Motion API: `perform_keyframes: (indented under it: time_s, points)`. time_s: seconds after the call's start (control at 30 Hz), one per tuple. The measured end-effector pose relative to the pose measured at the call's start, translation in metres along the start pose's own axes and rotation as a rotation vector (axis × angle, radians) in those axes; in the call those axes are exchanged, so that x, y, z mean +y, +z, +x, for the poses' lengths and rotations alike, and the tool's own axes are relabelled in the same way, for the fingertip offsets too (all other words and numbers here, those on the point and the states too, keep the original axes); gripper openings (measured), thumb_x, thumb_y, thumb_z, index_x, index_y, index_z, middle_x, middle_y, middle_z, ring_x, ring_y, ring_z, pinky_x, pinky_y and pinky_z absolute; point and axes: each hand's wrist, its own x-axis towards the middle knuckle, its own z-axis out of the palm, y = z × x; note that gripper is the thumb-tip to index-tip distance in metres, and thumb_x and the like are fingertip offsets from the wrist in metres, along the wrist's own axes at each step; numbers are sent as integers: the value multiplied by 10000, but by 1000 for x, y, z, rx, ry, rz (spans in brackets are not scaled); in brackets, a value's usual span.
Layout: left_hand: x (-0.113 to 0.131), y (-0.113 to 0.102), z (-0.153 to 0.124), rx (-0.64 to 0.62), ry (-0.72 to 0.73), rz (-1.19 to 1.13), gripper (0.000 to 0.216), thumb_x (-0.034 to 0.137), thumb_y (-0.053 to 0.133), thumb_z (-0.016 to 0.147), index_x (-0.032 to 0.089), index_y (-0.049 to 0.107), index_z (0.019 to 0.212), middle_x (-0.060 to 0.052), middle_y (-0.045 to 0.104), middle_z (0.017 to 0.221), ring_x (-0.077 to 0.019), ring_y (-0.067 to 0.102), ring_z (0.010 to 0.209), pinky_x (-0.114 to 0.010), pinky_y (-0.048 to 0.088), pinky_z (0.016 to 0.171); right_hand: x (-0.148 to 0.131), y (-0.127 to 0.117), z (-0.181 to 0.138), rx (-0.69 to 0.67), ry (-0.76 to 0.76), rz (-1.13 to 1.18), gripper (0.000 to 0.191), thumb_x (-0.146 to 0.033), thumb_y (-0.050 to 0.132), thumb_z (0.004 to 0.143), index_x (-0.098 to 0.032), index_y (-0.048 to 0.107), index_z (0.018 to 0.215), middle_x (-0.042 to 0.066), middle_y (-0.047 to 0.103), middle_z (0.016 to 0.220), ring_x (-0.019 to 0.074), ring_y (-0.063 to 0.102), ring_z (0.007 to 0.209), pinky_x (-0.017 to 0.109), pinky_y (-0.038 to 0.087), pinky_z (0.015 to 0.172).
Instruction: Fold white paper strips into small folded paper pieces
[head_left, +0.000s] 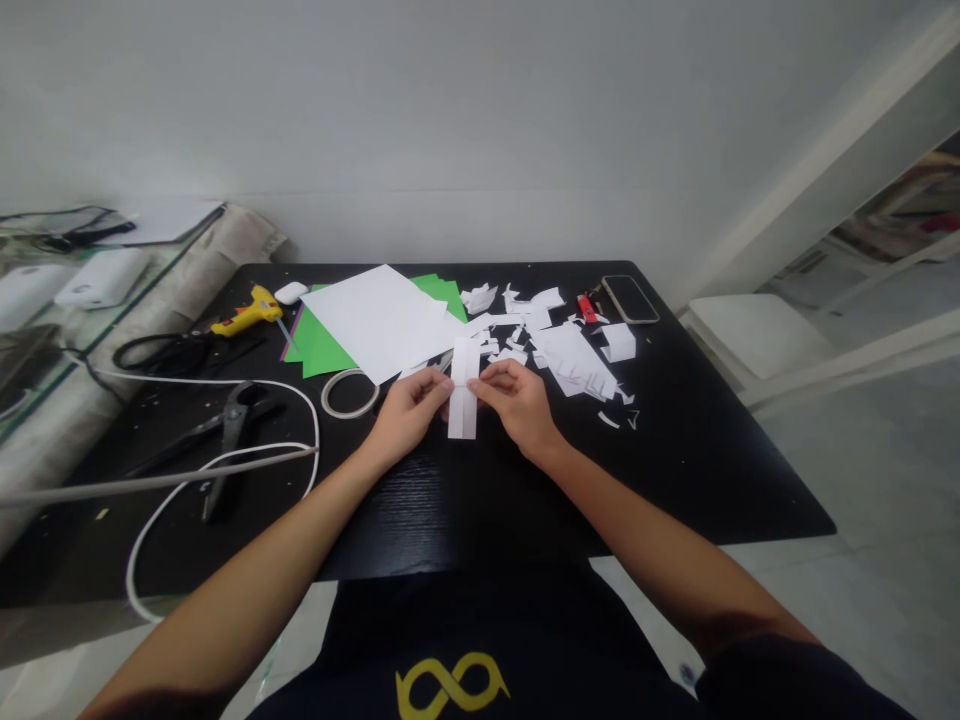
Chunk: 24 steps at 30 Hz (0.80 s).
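Note:
A narrow white paper strip [463, 412] with crease lines stands lengthwise between my hands, just above the black table. My left hand [409, 410] pinches its left edge near the middle. On the opposite edge, my right hand [519, 403] pinches it between thumb and curled fingers. Behind the strip lie torn and cut white paper scraps [517, 335]. White sheets [379, 320] rest on green paper [322, 345] beyond my left hand, and a roll of tape [350, 394] lies beside that hand.
At left are a yellow glue gun [249, 312], black-handled scissors [229, 440] and a looping white cable [318, 440]. A phone [630, 299] and a small red object [586, 308] lie at the back right. The black table [720, 480] meets a wall behind.

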Motion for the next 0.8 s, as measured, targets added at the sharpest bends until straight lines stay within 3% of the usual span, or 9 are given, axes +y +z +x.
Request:
perform_keyframes:
  time_s: [0.43,0.63,0.8]
  points:
    - [-7,3,1,24,-9,-40,152,344,697,884,194,692,862,0,665,669,-150,610,606,-275,496,606,1,-1,1,20,-12,-5,343,-444,885,689,-217,649,793,15,721,759,197,701,722,360,622,704]
    - [-1,0,1,11,-16,-42,164,338,641,912,193,700,861,-17,694,762,-157,637,669,-288,514,664,-1,0,0,16,-53,-26,310,-423,878,710,-220,661,799,10,712,755,192,694,713,363,615,715]
    - [1,0,1,18,-21,-11,262,386,649,934,192,660,759,9,617,631,-144,571,600,-271,456,605,-3,2,-3,2,-77,-53,306,-419,882,711,-220,666,797,10,708,756,196,698,730,360,613,731]
